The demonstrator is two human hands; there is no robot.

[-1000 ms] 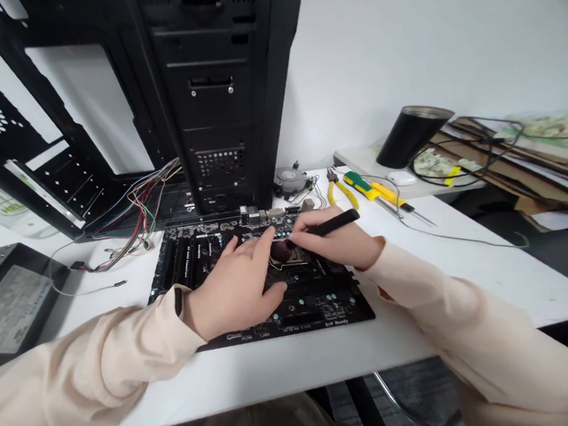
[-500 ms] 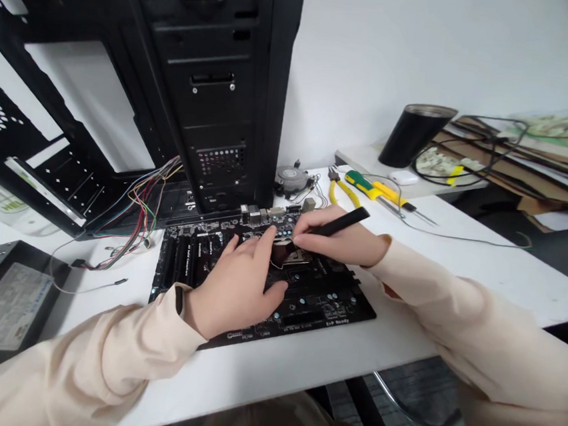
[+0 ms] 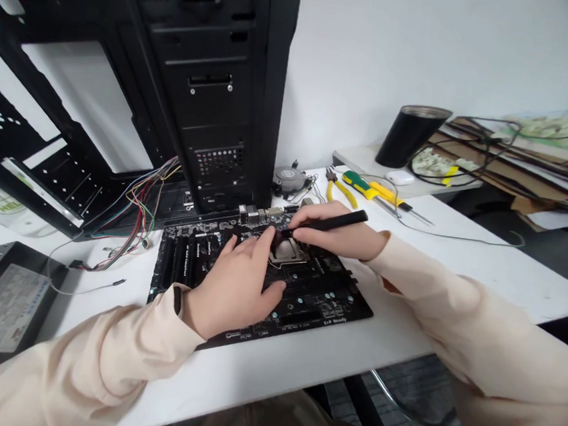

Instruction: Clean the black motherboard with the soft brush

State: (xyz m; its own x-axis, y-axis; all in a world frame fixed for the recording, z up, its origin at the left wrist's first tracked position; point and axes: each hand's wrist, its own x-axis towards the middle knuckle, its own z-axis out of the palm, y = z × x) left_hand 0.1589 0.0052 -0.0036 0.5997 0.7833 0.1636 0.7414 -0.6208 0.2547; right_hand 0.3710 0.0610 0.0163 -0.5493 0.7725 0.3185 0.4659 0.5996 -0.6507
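A black motherboard [image 3: 304, 319] lies flat on the white table. My left hand [image 3: 237, 282] rests on it with fingers spread, holding nothing. Pinched in my right hand [image 3: 330, 231] is a slim brush [image 3: 346, 220] with a black handle. Its dark head points left, at the far edge of the silver processor [image 3: 288, 250] in its socket, close to my left fingertips. I cannot tell whether the bristles touch the board, since fingers partly cover that end.
An open black computer case [image 3: 213, 116] stands behind the board, loose coloured wires [image 3: 146, 206] beside it. A power supply [image 3: 1, 306] is at the left. Farther back are a cooler fan [image 3: 290, 179], pliers [image 3: 341, 188], screwdrivers [image 3: 374, 189] and a black tumbler [image 3: 412, 137].
The brush head has shifted from over the processor to its far edge, with the right hand moving slightly left. More of the processor shows now. The left hand stays in place.
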